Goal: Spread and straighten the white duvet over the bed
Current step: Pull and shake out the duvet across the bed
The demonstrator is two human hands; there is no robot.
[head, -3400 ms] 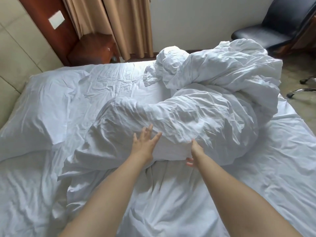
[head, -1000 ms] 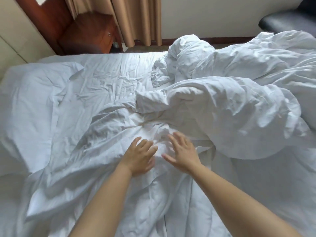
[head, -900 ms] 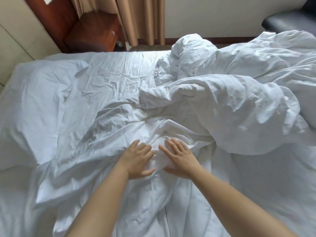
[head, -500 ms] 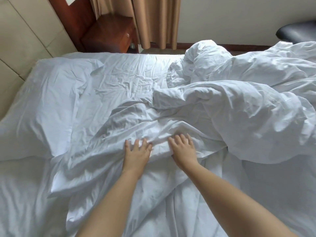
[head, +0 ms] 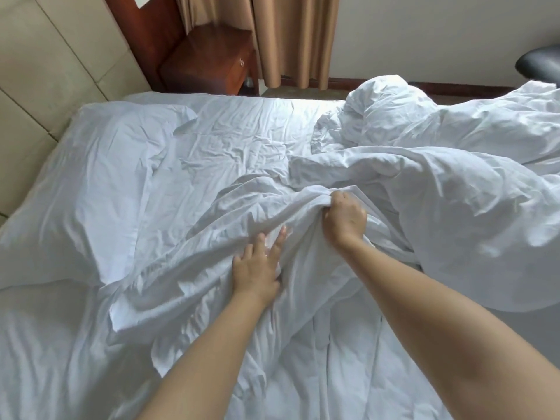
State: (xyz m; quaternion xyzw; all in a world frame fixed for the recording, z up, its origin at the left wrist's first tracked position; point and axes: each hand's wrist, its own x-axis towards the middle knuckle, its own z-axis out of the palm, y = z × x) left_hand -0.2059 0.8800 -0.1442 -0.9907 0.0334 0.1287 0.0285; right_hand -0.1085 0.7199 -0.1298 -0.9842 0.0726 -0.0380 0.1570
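While right hand (head: 345, 219) fists it, duvet (head: 439, 189) bunched, crumpled.

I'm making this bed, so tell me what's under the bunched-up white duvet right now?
Around the duvet a wrinkled white sheet covers the bed, running beneath it. The right hand grips a fold; the left hand rests open on it. Anything else beneath is hidden.

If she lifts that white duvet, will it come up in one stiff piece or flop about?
Probably flop: the duvet bunches into soft folds where the right hand grips it. Likely light for its bulk, since the heap looks puffy. It may drag rather than slide, wrinkling under the left hand.
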